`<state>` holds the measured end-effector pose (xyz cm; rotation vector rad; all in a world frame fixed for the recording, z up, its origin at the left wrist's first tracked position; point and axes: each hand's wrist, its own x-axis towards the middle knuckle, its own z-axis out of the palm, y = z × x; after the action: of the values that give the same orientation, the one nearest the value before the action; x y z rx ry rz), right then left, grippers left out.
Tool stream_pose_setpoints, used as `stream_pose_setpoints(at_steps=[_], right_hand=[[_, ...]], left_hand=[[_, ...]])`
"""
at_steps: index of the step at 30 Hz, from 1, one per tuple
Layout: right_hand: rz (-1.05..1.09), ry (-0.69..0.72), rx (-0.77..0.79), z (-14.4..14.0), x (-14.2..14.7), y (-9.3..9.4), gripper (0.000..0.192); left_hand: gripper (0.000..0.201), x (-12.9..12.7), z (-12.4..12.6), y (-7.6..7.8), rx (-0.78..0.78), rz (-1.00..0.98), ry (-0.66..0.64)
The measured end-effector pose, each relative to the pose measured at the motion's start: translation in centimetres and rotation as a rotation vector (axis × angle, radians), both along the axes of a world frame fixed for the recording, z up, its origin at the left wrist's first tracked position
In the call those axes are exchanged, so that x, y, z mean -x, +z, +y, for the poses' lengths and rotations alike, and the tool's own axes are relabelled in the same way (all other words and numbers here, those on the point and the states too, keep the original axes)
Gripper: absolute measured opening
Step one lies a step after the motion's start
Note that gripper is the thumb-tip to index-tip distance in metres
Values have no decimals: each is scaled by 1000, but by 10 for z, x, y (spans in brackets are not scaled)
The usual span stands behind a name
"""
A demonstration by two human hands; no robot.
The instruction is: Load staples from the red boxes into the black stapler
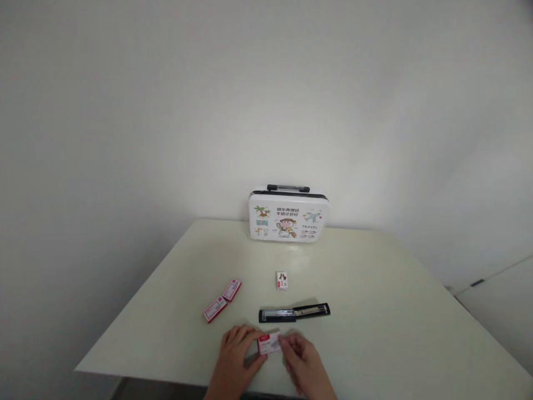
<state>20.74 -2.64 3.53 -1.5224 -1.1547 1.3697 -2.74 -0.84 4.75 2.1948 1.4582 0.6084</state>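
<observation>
Two curled hands (236, 353) (305, 356) seemingly pinch a box (268, 344).

Both hands (239, 353) (305, 358) seem to hold a small box (269, 344) near a stapler (277, 316).

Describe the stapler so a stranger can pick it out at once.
Start from the white cartoon case at the back of the table. Come toward the person's left hand and right hand; just beyond them lies a stapler, opened out. It is long and black with silvery metal inside, unlike the short white box behind it.
</observation>
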Motion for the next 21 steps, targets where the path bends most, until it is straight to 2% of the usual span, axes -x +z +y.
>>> stream_pose_setpoints(at_steps=[3, 7, 10, 12, 15, 18, 21], right_hand=[[-129, -21, -135, 8, -1, 2, 49], [-166, -34, -122, 8, -33, 7, 49], [-285, -72, -151, 5, -42, 20, 43], [-366, -86, -199, 8, -33, 32, 40], [-356, -40, -266, 20, -5, 42, 42], [-299, 7, -296, 31, 20, 37, 45], [-261, -70, -281, 34, 28, 27, 45]], left_hand=[[36, -14, 6, 10, 18, -31, -38], [28, -12, 11, 14, 20, -57, -24], [42, -6, 13, 14, -13, -80, 5], [52, -6, 15, 15, -35, -91, 13], [55, -9, 21, 16, -51, -78, -13], [52, -13, 23, 14, -68, -44, -21], [52, -14, 21, 11, -88, -19, -21]])
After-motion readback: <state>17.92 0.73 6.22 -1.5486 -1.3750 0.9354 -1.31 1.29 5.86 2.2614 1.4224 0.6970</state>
